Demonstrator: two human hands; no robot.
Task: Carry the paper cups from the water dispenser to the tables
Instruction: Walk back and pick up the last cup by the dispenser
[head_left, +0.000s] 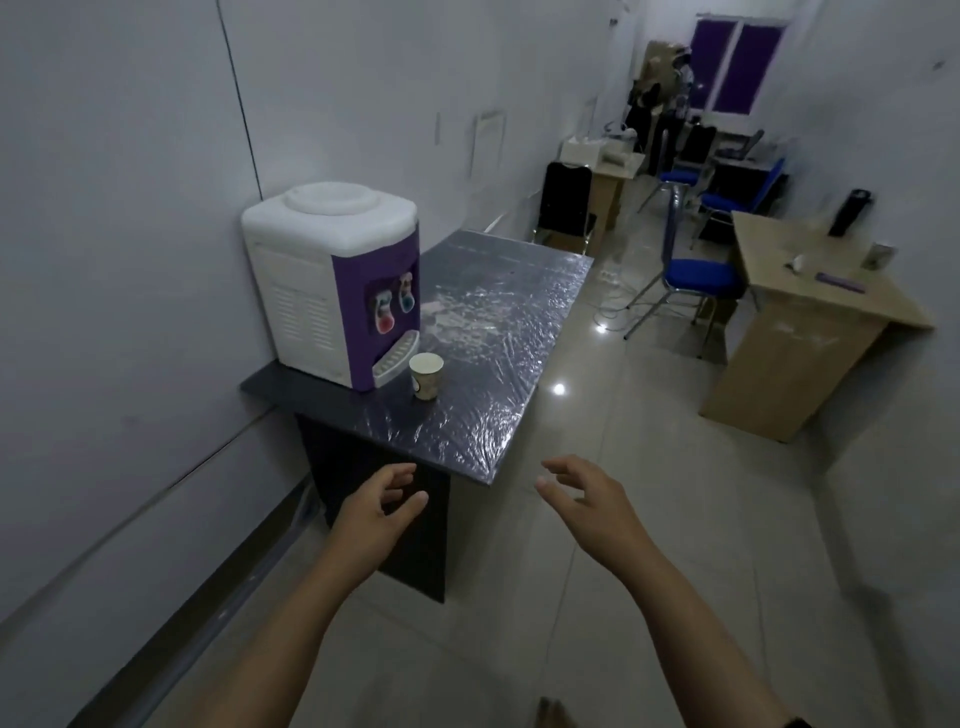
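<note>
Just beside the drip tray of the water dispenser (332, 286), a single paper cup (426, 375) stands upright on the plastic-wrapped dark tabletop (498, 332). Both hands hover short of its near edge, left hand (379, 512) and right hand (587, 501) apart, fingers loosely curled, holding nothing.

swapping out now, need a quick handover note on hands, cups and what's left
Left hand: open, empty.
Right hand: open, empty.
Both hands are short of the dark plastic-wrapped table.
One white paper cup stands upright on that table, just in front of the white and purple water dispenser.
Done: cannot tell whether any cups were delivered.
Left: pick up this cup and carry it to a table.
</note>
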